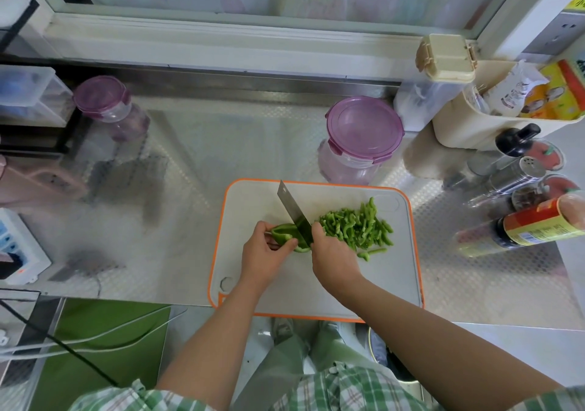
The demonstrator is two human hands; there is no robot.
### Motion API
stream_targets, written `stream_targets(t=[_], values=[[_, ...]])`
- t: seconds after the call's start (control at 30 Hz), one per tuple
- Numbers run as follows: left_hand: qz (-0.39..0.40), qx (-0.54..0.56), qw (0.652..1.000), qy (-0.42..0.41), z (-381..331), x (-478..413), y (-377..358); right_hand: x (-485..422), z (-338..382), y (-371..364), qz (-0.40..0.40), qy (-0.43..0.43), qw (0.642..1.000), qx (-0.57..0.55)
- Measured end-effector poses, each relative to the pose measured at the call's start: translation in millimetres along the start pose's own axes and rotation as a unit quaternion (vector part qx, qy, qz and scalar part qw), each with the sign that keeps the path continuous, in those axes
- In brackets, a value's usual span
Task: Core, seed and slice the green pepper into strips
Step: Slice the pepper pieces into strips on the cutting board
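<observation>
1 bottle label (pixel 538 224) blurred, right hand (pixel 332 260) gripping knife (pixel 292 212)

Shirt (pixel 342 388): short-sleeved plaid in green and white with thin pinkish lines, well to the near side of the cutting board (pixel 253 201). Left sleeve (pixel 126 399) near-left of the board, right sleeve (pixel 557 399) near-right; the left cuff looks gathered. Forearms bare from cuffs to the left hand (pixel 264 253) and right hand (pixel 332 258) over the board. Trousers (pixel 285 356): pale green, loose, creased, just off the board's near edge. Shoes (pixel 282 328): light grey, toes at that edge.
</observation>
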State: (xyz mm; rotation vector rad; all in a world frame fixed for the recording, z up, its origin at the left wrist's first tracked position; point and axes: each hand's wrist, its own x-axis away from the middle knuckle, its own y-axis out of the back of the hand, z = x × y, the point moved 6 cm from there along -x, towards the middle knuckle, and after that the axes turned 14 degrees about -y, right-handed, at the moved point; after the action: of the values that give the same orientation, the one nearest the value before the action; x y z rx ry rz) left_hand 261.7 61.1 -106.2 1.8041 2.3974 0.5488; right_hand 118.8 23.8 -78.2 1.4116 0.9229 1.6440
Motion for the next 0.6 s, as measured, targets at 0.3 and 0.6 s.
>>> stream_targets(t=[0.3,0.6], values=[[-0.006,0.031,0.999,0.017,12.6,8.9,5.3,-17.3,6.9,1.7,0.003,-0.012,0.999,-0.044],[-0.021,0.035,0.999,0.004,5.7,4.1,5.0,-13.9,-1.2,8.7,-0.011,0.026,0.986,-0.167]])
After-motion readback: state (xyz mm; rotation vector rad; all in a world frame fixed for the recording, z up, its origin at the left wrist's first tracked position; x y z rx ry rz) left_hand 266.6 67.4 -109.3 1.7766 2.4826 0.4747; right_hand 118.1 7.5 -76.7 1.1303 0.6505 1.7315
